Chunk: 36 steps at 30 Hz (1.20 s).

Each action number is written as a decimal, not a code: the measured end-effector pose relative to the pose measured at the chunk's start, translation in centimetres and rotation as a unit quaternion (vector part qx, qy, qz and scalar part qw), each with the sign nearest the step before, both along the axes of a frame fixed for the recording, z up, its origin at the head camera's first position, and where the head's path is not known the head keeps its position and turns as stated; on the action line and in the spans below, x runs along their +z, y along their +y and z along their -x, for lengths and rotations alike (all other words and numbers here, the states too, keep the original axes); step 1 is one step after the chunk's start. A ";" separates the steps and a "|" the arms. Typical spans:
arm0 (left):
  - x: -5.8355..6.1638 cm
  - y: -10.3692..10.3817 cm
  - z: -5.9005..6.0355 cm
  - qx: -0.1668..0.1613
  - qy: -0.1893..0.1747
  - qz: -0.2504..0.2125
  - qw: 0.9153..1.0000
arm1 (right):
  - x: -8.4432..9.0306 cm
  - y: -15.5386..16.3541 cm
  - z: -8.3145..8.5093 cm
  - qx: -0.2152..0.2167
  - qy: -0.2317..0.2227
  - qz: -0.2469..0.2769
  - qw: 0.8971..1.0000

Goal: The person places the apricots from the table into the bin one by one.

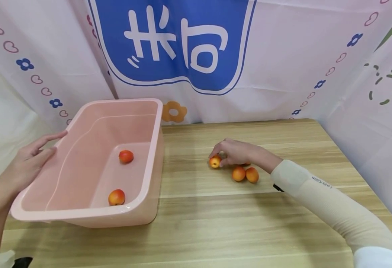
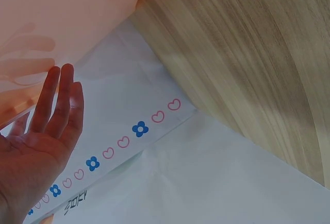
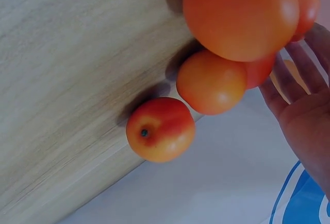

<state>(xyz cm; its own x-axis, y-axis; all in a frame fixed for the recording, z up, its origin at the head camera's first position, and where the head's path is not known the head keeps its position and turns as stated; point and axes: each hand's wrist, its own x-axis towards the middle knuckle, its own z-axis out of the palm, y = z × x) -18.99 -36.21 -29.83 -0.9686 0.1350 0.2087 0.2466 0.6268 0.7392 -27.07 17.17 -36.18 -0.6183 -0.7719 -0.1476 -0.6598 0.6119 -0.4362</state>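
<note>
glossy pink plastic tub (image 1: 82,217), matt wood-grain table (image 1: 249,223), smooth apricots (image 1: 238,174).

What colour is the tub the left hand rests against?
Pale pink tub, plain with no pattern; the head view shows it best.

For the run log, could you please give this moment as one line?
left hand: flat against tub | right hand: touching fruit on table | tub: two fruits

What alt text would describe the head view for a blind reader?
A right hand touches an orange fruit on a wooden table, beside more fruits. The left hand rests open against a pink tub's rim; the tub holds two fruits.
</note>
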 end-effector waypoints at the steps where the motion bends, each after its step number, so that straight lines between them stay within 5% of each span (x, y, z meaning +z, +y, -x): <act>1: 0.0 0.0 0.0 -0.001 0.001 0.000 1.000 | 0.0 0.0 0.0 0.001 0.001 0.000 1.000; 10: -0.1 -0.1 0.0 -0.007 -0.002 -0.008 1.000 | 0.2 0.1 0.3 -0.004 -0.016 0.032 0.999; 17: -0.5 -0.2 0.1 0.012 0.007 0.046 0.999 | 1.7 0.2 0.6 -0.022 -0.049 0.098 0.994; 36: -0.1 -0.2 0.0 -0.009 0.009 0.009 1.000 | 5.4 0.4 1.2 -0.060 -0.046 0.218 0.973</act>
